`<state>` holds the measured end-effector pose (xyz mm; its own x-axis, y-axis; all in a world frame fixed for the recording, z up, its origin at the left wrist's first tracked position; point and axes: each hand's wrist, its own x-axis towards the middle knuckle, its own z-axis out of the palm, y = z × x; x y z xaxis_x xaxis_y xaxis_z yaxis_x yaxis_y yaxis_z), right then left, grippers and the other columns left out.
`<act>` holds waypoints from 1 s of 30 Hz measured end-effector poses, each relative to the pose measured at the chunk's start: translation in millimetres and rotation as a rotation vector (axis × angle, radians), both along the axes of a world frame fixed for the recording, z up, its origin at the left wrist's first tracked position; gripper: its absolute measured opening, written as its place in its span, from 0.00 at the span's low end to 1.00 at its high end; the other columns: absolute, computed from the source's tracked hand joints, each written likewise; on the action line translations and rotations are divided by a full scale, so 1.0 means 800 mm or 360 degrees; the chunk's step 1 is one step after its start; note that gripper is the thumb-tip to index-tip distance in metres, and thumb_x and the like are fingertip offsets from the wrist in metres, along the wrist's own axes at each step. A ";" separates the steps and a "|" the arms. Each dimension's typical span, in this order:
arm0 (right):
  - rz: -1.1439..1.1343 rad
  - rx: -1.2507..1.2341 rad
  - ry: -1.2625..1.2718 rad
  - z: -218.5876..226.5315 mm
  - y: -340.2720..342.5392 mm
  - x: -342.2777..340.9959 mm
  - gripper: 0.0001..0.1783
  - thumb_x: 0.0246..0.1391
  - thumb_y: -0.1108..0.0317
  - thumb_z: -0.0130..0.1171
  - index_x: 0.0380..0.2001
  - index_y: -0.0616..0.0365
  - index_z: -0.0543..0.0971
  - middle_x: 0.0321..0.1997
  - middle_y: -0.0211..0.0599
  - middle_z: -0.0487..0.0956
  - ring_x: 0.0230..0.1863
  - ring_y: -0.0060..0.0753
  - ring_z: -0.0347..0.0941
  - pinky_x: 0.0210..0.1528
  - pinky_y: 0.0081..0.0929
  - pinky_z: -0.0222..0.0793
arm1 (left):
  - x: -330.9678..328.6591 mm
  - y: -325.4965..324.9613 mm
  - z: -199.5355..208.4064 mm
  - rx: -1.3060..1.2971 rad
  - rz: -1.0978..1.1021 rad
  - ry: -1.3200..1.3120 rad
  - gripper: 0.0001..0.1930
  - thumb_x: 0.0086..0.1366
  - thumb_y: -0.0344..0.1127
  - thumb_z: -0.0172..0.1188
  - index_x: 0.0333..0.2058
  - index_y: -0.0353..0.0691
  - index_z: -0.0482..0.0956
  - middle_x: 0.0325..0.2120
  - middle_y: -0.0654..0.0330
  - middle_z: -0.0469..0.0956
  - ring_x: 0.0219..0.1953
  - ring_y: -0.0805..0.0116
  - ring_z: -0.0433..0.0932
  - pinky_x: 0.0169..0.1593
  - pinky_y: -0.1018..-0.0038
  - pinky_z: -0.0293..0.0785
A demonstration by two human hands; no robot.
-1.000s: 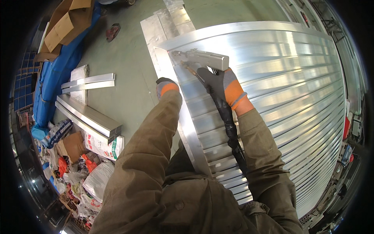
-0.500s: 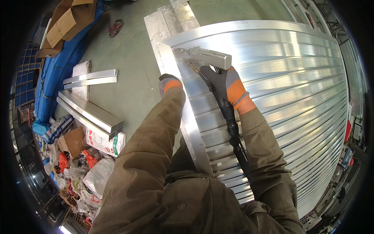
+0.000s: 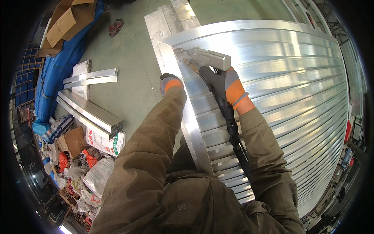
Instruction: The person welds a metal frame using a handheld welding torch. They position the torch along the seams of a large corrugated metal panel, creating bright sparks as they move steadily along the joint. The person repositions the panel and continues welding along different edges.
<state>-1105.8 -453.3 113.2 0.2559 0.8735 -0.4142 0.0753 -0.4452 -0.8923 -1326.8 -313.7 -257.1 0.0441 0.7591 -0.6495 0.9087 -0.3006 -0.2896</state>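
Note:
My right hand (image 3: 230, 87), in a grey, black and orange work glove, is wrapped round the black handle of a grey welding gun (image 3: 210, 58). A thick black taped cable (image 3: 230, 128) runs back from it along my right forearm. The gun's nozzle points left, at the upper left corner of a silver slatted metal panel (image 3: 280, 89). My left hand (image 3: 170, 84), gloved the same way, is closed beside the panel's left frame bar (image 3: 183, 101). What its fingers hold, if anything, is hidden.
Flat metal bars (image 3: 165, 31) lie under the panel's far left corner. On the left are metal profiles (image 3: 91, 111), a blue covered bundle (image 3: 58, 74), an open cardboard box (image 3: 72, 25) and a heap of bags (image 3: 99, 175). A reddish shoe (image 3: 115, 28) lies on the green floor.
Almost nothing differs. The welding gun and my right hand have shifted very slightly; both hands keep their holds.

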 end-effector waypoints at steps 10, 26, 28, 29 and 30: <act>-0.0030 0.0039 0.0034 -0.008 0.001 -0.007 0.28 0.65 0.45 0.70 0.45 0.65 0.87 0.23 0.33 0.82 0.23 0.23 0.78 0.25 0.28 0.73 | -0.003 -0.007 -0.027 0.0128 0.0495 -0.0287 0.16 0.81 0.37 0.49 0.42 0.44 0.89 0.38 0.60 0.89 0.38 0.64 0.89 0.37 0.63 0.82; 0.0085 -0.0046 -0.0103 -0.010 0.004 -0.001 0.30 0.63 0.44 0.69 0.45 0.67 0.87 0.23 0.34 0.82 0.24 0.25 0.80 0.27 0.30 0.75 | -0.001 0.001 0.019 -0.0087 -0.0160 0.0090 0.13 0.78 0.35 0.55 0.48 0.45 0.90 0.44 0.62 0.90 0.41 0.65 0.89 0.39 0.63 0.84; 0.0083 -0.0046 -0.0090 -0.008 0.004 0.000 0.30 0.63 0.44 0.69 0.45 0.67 0.87 0.23 0.34 0.82 0.24 0.26 0.80 0.27 0.30 0.75 | -0.003 0.002 0.014 -0.0086 -0.0150 0.0091 0.13 0.77 0.35 0.56 0.48 0.45 0.90 0.44 0.62 0.90 0.41 0.65 0.89 0.38 0.62 0.84; 0.0089 -0.0037 -0.0087 -0.007 0.005 0.000 0.30 0.63 0.44 0.69 0.45 0.67 0.87 0.23 0.34 0.82 0.24 0.26 0.80 0.27 0.30 0.75 | -0.004 0.002 0.012 -0.0090 -0.0147 0.0094 0.12 0.77 0.35 0.57 0.48 0.45 0.90 0.44 0.62 0.90 0.41 0.65 0.89 0.38 0.62 0.84; 0.0095 -0.0028 -0.0083 -0.007 0.005 0.000 0.30 0.63 0.44 0.68 0.45 0.67 0.87 0.23 0.34 0.82 0.24 0.26 0.80 0.27 0.30 0.75 | -0.004 0.002 0.011 -0.0086 -0.0143 0.0095 0.12 0.77 0.34 0.57 0.48 0.45 0.90 0.44 0.62 0.90 0.41 0.65 0.89 0.38 0.62 0.84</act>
